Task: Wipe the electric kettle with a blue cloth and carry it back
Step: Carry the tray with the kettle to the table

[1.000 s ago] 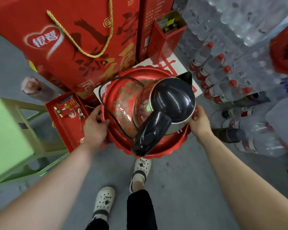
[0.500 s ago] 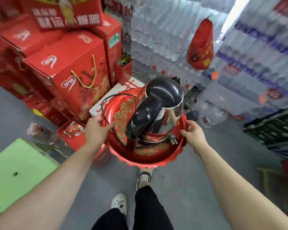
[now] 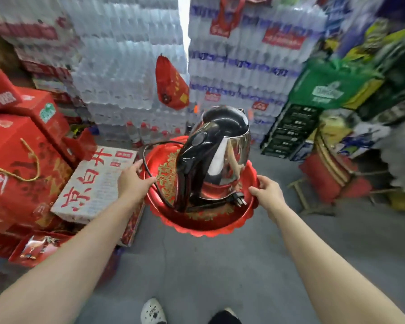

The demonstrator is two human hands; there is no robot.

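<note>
Kettle (image 3: 220, 155) is sitting upright in the middle of a red tray (image 3: 204, 226), not touched by any fingers, with its black cord (image 3: 150, 169) looping over toward the left side. Left hand (image 3: 133, 181) and right hand (image 3: 268, 190) are each clamped on opposite edges of the tray rim. Compared with half a second back, the tray's come up higher and the view's swung up toward the stacked water bottles (image 3: 126, 66).
</note>
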